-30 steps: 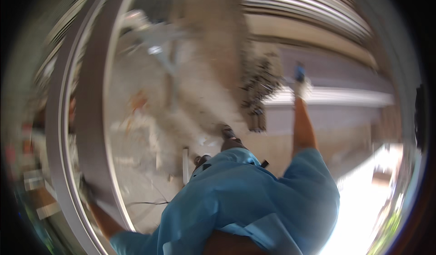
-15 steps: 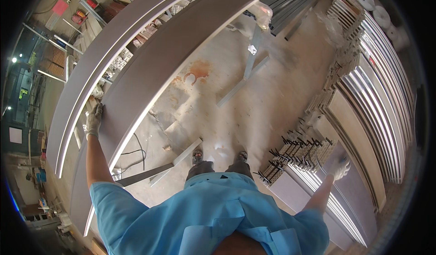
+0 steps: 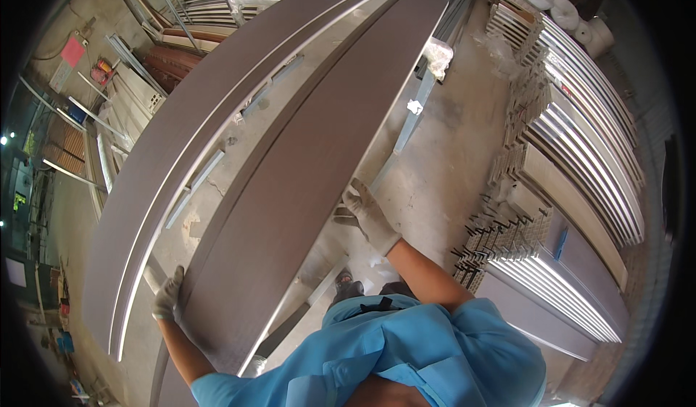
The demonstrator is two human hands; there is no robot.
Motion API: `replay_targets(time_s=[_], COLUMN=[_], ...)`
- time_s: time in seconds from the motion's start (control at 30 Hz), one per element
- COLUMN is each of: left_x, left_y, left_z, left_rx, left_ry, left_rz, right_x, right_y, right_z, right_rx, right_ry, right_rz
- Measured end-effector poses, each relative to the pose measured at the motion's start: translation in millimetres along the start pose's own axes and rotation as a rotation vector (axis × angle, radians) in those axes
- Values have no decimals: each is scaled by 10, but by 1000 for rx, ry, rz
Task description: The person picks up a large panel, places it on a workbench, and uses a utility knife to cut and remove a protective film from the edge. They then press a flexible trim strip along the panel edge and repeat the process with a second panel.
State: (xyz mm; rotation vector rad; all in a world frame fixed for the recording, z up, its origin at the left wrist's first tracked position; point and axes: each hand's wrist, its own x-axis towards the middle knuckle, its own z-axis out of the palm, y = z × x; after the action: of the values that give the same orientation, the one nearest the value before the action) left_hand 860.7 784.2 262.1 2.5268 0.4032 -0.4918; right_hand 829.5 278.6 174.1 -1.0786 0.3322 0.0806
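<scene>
Since half a second ago the right hand (image 3: 368, 215) has come off the stacks at 4 o'clock and is now gripping the right edge of the long brown panel (image 3: 304, 182) while the left hand (image 3: 169, 300) is clasping its left edge at 8 o'clock, so both are bearing it, with a second panel (image 3: 181, 153) close at 10 o'clock and open floor (image 3: 449, 168) at 2.

Long panel (image 3: 290, 182) between both hands, stacked profiles (image 3: 580, 160) at right.
</scene>
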Motion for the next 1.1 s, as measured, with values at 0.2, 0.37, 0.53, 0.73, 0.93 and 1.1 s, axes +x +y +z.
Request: replay_targets(time_s=[0.2,0.37,0.53,0.73,0.93,1.1], left_x=[27,-29,-312,-1021,-2101,-2992], left_y=[-242,-133,48,373,679,613], left_z=[194,230,63,-195,-109,-172], left_rx=[-18,-31,18,-7,-92,198], left_ry=[27,53,56,258,424,311], left_rz=[236,418,454,521,571,434], right_x=[220,347,325,133,-145,-591], right_y=[-273,-274,-316,-432,-321,-170], right_z=[540,623,556,601,414,166], right_rx=[251,354,449,617,637,697], right_ry=[186,305,300,123,142,54], right_rz=[-59,-14,-1,-20,-59,-64])
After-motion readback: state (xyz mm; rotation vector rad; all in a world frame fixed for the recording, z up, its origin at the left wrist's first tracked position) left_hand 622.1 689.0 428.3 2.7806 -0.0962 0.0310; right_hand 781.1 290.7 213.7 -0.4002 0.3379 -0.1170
